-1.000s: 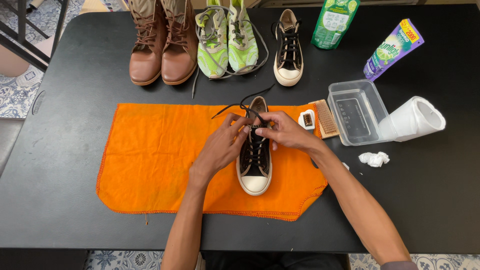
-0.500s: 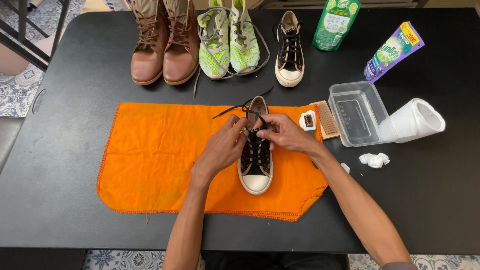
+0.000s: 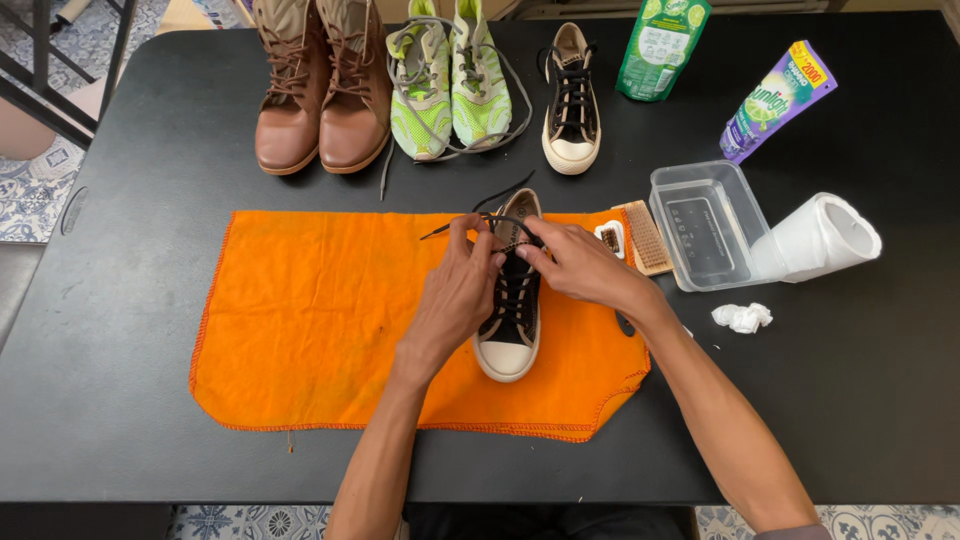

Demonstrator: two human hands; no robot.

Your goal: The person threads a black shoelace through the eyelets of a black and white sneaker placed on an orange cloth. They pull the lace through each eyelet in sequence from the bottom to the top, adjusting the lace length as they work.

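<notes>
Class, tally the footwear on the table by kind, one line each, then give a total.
Brown boots: 2
Green running shoes: 2
Black sneakers: 2
Total: 6

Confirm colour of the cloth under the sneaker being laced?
Orange cloth, with a darker stitched edge, spread on the black table. Head view, the only one, shows it.

A black table (image 3: 120, 400) is filling the view; patterned blue-and-white floor tiles (image 3: 25, 195) are showing at its edges. Dark metal furniture legs (image 3: 40, 70) are standing at upper left.
</notes>
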